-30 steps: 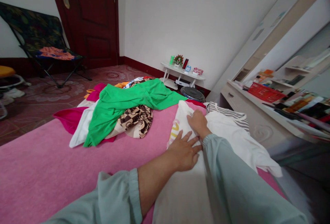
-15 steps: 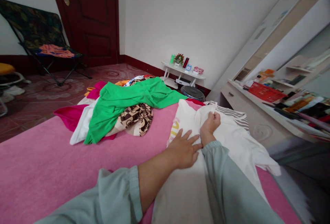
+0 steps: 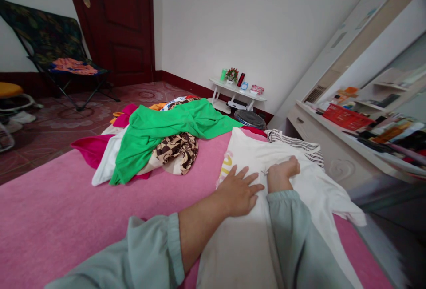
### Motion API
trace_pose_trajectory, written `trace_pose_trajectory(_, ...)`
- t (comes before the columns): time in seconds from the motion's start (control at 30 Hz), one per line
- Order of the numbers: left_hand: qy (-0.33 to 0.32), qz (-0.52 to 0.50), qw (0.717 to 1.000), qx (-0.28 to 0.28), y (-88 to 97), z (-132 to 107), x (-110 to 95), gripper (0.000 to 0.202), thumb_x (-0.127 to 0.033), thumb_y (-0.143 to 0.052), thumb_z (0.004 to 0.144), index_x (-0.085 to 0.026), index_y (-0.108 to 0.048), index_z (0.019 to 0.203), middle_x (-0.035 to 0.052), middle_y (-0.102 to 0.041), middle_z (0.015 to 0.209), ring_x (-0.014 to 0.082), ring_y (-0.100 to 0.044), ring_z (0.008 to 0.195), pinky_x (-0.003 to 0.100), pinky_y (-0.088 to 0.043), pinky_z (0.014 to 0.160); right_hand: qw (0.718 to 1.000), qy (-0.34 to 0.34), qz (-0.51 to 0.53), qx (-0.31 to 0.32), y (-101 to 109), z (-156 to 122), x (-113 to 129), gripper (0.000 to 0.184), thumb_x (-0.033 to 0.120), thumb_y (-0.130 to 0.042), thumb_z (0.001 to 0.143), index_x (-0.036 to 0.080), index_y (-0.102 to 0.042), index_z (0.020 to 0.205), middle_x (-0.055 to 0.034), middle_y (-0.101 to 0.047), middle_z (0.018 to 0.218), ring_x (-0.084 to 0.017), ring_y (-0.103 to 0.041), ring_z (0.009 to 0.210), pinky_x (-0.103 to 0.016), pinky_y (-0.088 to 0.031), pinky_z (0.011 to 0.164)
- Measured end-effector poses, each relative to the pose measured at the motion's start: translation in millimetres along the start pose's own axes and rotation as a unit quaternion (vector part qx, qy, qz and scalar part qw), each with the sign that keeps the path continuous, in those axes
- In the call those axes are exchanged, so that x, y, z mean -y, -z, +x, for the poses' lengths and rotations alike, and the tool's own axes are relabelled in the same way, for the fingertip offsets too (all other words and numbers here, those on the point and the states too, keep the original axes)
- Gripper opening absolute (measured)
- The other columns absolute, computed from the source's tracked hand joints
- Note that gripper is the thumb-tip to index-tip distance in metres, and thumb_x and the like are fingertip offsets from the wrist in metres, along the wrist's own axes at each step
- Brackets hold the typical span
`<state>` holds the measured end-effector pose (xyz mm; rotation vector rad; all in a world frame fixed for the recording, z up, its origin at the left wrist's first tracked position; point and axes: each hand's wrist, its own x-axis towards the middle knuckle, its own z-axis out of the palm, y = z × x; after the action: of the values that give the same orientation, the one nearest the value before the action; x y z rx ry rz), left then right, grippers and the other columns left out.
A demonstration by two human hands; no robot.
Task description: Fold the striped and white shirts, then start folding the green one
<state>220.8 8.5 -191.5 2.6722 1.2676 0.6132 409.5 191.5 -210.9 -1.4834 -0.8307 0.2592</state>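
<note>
A white shirt [image 3: 246, 147] with a yellow print lies on the pink bed cover, partly folded over, its right side spread toward the bed's edge. My left hand [image 3: 238, 191] rests flat on it with the fingers apart, just below the print. To the right, my right hand [image 3: 284, 173] is closed at the shirt's fold, gripping the cloth; its fingertips are mostly hidden. Black-and-white striped cloth [image 3: 299, 144] shows beyond the right hand. The near part of the shirt lies between my forearms.
A heap of clothes, topped by a green garment [image 3: 173, 122], lies on the pink bed cover [image 3: 83, 218] to the left. A dresser [image 3: 319, 129] with a red basket [image 3: 348, 116] stands at right. A small white table [image 3: 238, 88] and folding chair [image 3: 66, 53] are beyond.
My right hand has moved right and slightly nearer, turning over at the wrist. The shirt's raised middle lies flatter. My left hand has stayed in place.
</note>
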Motion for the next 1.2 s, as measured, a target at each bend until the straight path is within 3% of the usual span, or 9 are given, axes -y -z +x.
trace_pose_trajectory(0.23, 0.0, -0.002, 1.0, 0.0, 0.1, -0.8, -0.3, 0.043, -0.037, -0.035, 0.095, -0.031, -0.046, 0.137, 0.0011, -0.037, 0.151, 0.0301, -0.03, 0.139, 0.057, -0.023, 0.111, 0.996, 0.029, 0.044, 0.066, -5.8, -15.6, 7.6, 0.058, 0.057, -0.019, 0.087, 0.018, -0.045, 0.121, -0.0135, -0.058, 0.114, -0.025, -0.06, 0.104, -0.04, -0.054, 0.083)
trace_pose_trajectory(0.37, 0.001, -0.003, 1.0, 0.001, 1.2, -0.2, 0.0, 0.044, -0.037, -0.035, 0.095, -0.03, -0.047, 0.136, 0.0015, -0.038, 0.15, 0.0309, -0.03, 0.139, 0.058, -0.023, 0.111, 0.95, 0.027, 0.088, 0.297, -17.3, -43.1, 25.3, 0.052, 0.062, -0.032, 0.085, 0.018, -0.052, 0.104, -0.012, -0.066, 0.102, -0.022, -0.064, 0.099, -0.034, -0.054, 0.081)
trace_pose_trajectory(0.43, 0.0, -0.007, 1.0, 0.002, 1.4, 0.1, 0.7, 0.044, -0.038, -0.036, 0.095, -0.03, -0.047, 0.136, 0.0011, -0.038, 0.15, 0.0313, -0.031, 0.138, 0.059, -0.024, 0.11, 0.924, 0.015, 0.113, 0.366, -19.5, -52.8, 37.0, 0.047, 0.061, -0.037, 0.084, 0.018, -0.054, 0.096, -0.0124, -0.067, 0.101, -0.021, -0.065, 0.1, -0.033, -0.053, 0.084)
trace_pose_trajectory(0.53, -0.004, -0.011, 1.0, 0.001, 0.1, 0.6, 2.3, 0.044, -0.039, -0.036, 0.095, -0.031, -0.047, 0.136, 0.0004, -0.038, 0.15, 0.031, -0.031, 0.138, 0.059, -0.024, 0.111, 0.925, 0.024, 0.077, 0.371, -10.4, -53.6, 51.2, 0.033, 0.049, -0.051, 0.079, 0.018, -0.056, 0.089, -0.0106, -0.068, 0.095, -0.021, -0.066, 0.092, -0.034, -0.051, 0.085)
trace_pose_trajectory(0.63, -0.003, -0.013, 1.0, -0.005, -2.4, 1.2, 3.4, 0.043, -0.039, -0.036, 0.095, -0.032, -0.047, 0.136, 0.0002, -0.038, 0.15, 0.0299, -0.03, 0.139, 0.058, -0.023, 0.111, 0.915, 0.095, -0.056, 0.387, 15.6, -43.9, 51.6, 0.022, 0.028, -0.059, 0.066, 0.018, -0.059, 0.086, -0.0069, -0.068, 0.088, -0.022, -0.064, 0.085, -0.037, -0.05, 0.085)
trace_pose_trajectory(0.8, -0.001, -0.021, 1.0, -0.012, -2.1, 2.6, 4.3, 0.043, -0.037, -0.041, 0.092, -0.031, -0.048, 0.134, 0.0007, -0.042, 0.148, 0.029, -0.032, 0.137, 0.057, -0.024, 0.111, 0.875, 0.203, -0.197, 0.394, 67.7, -48.5, 23.8, 0.044, 0.011, -0.053, 0.054, 0.017, -0.061, 0.097, -0.0065, -0.064, 0.098, -0.022, -0.061, 0.093, -0.037, -0.047, 0.09)
trace_pose_trajectory(0.9, 0.004, -0.035, 0.999, -0.002, 0.8, 3.2, 5.5, 0.042, -0.035, -0.046, 0.091, -0.032, -0.049, 0.133, 0.0006, -0.045, 0.145, 0.0282, -0.033, 0.137, 0.057, -0.025, 0.111, 0.884, 0.255, -0.169, 0.355, 82.4, -64.8, 10.2, 0.044, 0.01, -0.05, 0.06, 0.015, -0.062, 0.102, -0.0099, -0.061, 0.109, -0.022, -0.057, 0.104, -0.037, -0.045, 0.094)
trace_pose_trajectory(1.07, 0.009, -0.092, 0.995, -0.026, -3.7, 5.6, 9.3, 0.039, -0.032, -0.053, 0.088, -0.029, -0.057, 0.126, 0.0028, -0.051, 0.14, 0.0265, -0.041, 0.133, 0.053, -0.028, 0.111, 0.888, 0.297, -0.143, 0.321, 84.0, -79.4, 11.1, 0.024, 0.014, -0.049, 0.075, 0.018, -0.066, 0.092, -0.01, -0.061, 0.107, -0.022, -0.057, 0.102, -0.037, -0.046, 0.092)
trace_pose_trajectory(1.2, 0.066, -0.176, 0.98, -0.072, -8.2, 24.2, 23.1, 0.03, -0.015, -0.053, 0.083, -0.021, -0.069, 0.107, 0.003, -0.07, 0.112, 0.0182, -0.062, 0.107, 0.032, -0.045, 0.098, 0.884, 0.315, -0.161, 0.305, 85.8, -83.7, 20.1, 0.02, 0.015, -0.049, 0.08, 0.018, -0.068, 0.085, -0.0095, -0.062, 0.103, -0.023, -0.056, 0.098, -0.036, -0.045, 0.089)
